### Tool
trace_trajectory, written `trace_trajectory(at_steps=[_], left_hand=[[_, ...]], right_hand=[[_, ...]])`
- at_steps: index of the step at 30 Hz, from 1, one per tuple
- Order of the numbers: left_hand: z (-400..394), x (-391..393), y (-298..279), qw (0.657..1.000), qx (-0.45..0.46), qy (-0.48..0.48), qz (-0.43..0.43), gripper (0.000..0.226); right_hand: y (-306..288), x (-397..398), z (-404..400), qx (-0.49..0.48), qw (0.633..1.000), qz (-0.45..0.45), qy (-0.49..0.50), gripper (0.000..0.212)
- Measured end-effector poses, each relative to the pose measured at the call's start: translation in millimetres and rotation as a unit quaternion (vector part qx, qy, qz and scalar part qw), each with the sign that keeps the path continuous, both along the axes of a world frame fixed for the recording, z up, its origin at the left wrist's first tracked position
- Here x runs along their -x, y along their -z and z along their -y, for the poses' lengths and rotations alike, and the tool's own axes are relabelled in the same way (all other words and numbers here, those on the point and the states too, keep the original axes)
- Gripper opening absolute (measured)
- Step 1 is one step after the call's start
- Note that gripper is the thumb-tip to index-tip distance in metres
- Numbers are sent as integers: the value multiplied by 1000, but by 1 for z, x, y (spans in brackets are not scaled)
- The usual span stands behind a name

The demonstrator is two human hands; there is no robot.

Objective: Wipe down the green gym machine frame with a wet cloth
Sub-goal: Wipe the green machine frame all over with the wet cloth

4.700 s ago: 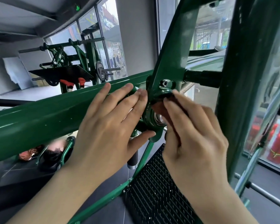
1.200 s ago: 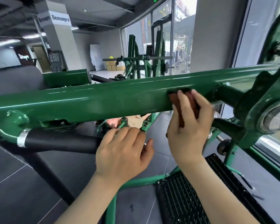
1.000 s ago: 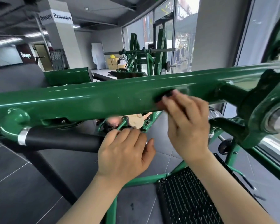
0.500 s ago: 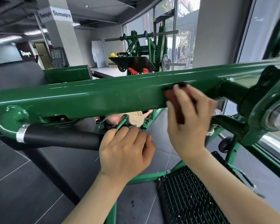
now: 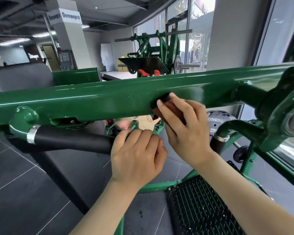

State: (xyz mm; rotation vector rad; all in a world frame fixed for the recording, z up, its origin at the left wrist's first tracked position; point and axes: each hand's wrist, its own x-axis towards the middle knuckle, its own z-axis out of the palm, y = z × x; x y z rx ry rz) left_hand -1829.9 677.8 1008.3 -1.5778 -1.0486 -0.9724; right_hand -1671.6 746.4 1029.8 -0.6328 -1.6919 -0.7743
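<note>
The green machine frame's long beam (image 5: 92,102) crosses the view from low left to high right. My right hand (image 5: 188,133) holds a dark red cloth (image 5: 172,108) and presses it against the beam's near face, right of centre; most of the cloth is hidden under the fingers and palm. My left hand (image 5: 137,158) hangs below the beam with loosely curled fingers, just off the end of a black padded roller (image 5: 71,141). Nothing shows in that hand.
The beam ends at a green pivot housing (image 5: 287,116) on the right. A black ribbed footplate (image 5: 202,209) lies below my arms. A weight plate (image 5: 217,119) and a person low on the floor (image 5: 134,122) are beyond the beam. Another green machine (image 5: 159,53) stands by the windows.
Earlier both hands were at the pivot housing. The cloth hand now rubs back and forth on the beam and has slid a little left since half a second ago. The left hand stays below.
</note>
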Motion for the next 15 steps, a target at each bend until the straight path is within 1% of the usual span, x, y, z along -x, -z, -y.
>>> trace_trajectory(at_steps=[1,2,4,5,6,7,10,11,12,13,15], left_hand=[[0,1,1,1000,2,-1,-4,26],[1,1,1,1000,2,-5,-6,27],[1,1,2,1000,-4,-14,-7,28],[1,0,2,1000,-7,-17,-6,29],[1,0,2,1000,-8,-18,-5,30],[1,-1,2,1000,-8,-17,-5,30],[2,-1,2,1000,-9,-19,-3,29],[3,-1,2,1000,-9,-22,-3,28],[3,-1,3,1000,-10,-25,-3,28],[4,-1,3,1000,-10,-28,-2,27],[4,-1,3,1000,-6,-31,0,26]], right_hand=[[-5,-5,-2,-12,1000,10,8,41],[-9,-11,-4,-17,1000,-7,17,42],[-14,-18,-2,8,995,-101,21,42],[-15,-14,1,22,991,-132,21,41],[-16,-7,3,24,991,-132,23,41],[-16,1,4,16,994,-104,22,40],[-23,10,5,-10,999,30,-15,43],[-26,5,4,-11,999,48,-21,42],[-28,-1,2,-8,999,36,-21,39],[-29,-8,2,4,1000,-8,-17,38],[-29,-15,6,44,990,-133,-11,37]])
